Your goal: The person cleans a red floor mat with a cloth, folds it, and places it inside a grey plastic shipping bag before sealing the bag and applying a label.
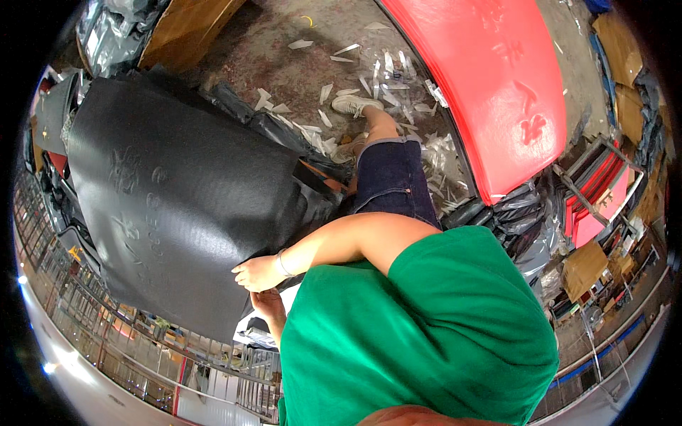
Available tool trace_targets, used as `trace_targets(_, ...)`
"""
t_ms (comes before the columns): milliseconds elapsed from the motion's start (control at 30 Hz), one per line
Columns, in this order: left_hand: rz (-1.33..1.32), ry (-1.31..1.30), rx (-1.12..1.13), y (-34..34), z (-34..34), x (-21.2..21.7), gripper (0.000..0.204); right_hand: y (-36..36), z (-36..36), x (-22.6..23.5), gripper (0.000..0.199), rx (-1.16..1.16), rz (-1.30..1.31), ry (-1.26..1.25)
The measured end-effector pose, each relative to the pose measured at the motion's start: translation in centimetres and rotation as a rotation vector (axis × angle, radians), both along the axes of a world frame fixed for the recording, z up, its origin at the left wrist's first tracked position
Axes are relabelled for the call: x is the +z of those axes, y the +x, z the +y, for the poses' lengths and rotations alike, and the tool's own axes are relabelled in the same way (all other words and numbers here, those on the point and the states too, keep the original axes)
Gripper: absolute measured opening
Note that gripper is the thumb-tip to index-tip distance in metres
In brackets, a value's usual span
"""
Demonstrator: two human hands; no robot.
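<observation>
My right hand [257,273] pinches the black mat [170,206] at its 4 o'clock edge, left hand [268,304] curled beneath, grip unclear; it may slip onto the littered floor [298,71].

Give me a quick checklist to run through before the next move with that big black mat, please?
1. Upper hand on the black mat: ok, it rests closed on the mat's near edge.
2. Lower hand gripping too: cannot tell, it sits at the mat's edge, fingers partly hidden.
3. Which hand is left or right: cannot tell, the body is twisted in this view.
4. Mat flat, not folded: ok, it spreads wide without creases.
5. Footing: not ok, clear plastic scraps litter the floor around the shoe.
6. Red mat out of the way: ok, it lies apart, beyond the legs.
</observation>
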State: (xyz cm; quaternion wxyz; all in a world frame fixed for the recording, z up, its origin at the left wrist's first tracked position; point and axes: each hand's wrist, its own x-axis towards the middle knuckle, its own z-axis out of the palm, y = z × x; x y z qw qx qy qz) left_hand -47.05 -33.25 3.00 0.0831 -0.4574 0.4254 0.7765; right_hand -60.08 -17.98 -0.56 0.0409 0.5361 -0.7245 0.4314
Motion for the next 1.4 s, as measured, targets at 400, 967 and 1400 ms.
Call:
trace_targets(400,0.006,-0.030,0.049,-0.4,0.0,-0.6,0.032,-0.4,-0.2,-0.5,0.013,-0.087,0.096,-0.065)
trace_targets(967,-0.002,-0.230,0.281,-1.4,7.9,0.4,0.019,-6.5,11.9,0.3,0.043,-0.003,0.138,0.185)
trace_targets(1400,0.180,-0.171,0.319,-2.5,9.1,-2.2,0.031,-14.3,12.4,9.8,0.004,-0.054,0.407,0.224)
